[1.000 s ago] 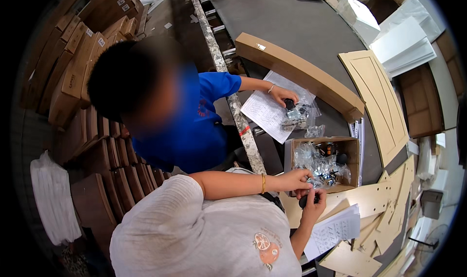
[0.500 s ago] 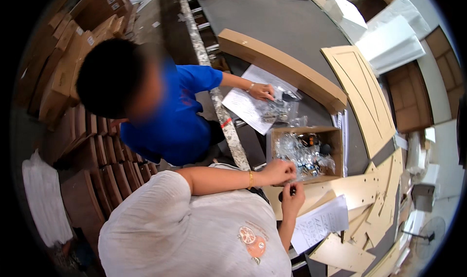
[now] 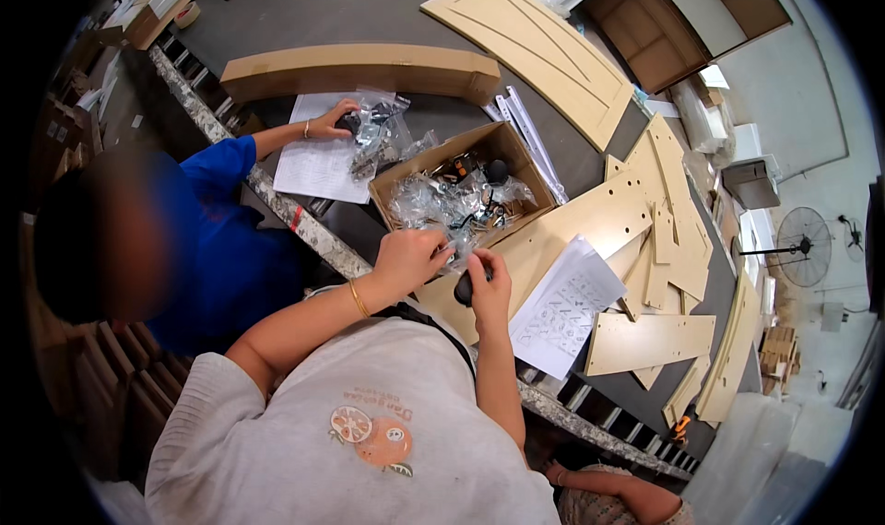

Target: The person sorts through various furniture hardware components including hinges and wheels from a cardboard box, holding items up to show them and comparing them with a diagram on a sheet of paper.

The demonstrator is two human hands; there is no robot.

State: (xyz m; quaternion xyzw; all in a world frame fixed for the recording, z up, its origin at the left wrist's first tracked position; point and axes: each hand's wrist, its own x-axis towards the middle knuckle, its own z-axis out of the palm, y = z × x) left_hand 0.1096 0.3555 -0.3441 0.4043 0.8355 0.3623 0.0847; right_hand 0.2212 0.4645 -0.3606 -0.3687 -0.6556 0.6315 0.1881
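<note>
My left hand (image 3: 413, 261) is closed, fingertips pinching a clear plastic bag (image 3: 458, 259) at the near edge of an open cardboard box (image 3: 518, 164). Close beside it, my right hand (image 3: 490, 287) curls around a black rounded piece (image 3: 464, 290); its exact kind is hidden by the fingers. Its thumb and fingertip also come up against the bag. Inside the box lie several clear bags of metal hardware (image 3: 442, 198) and a black round part (image 3: 497, 171).
A co-worker's hand (image 3: 334, 119) reaches from the left to hardware bags (image 3: 378, 136) over printed sheets (image 3: 313, 170). A long carton (image 3: 359, 69) lies behind. Wooden panels (image 3: 572, 207), a printed sheet (image 3: 567, 308) and white rails (image 3: 530, 138) lie right. Another person's arm (image 3: 618, 493) shows below.
The view has swung right, so the scene sits further left and tilted. My hands stay close together at the box's near edge. The co-worker's fingers now rest on a dark piece among the bags.
</note>
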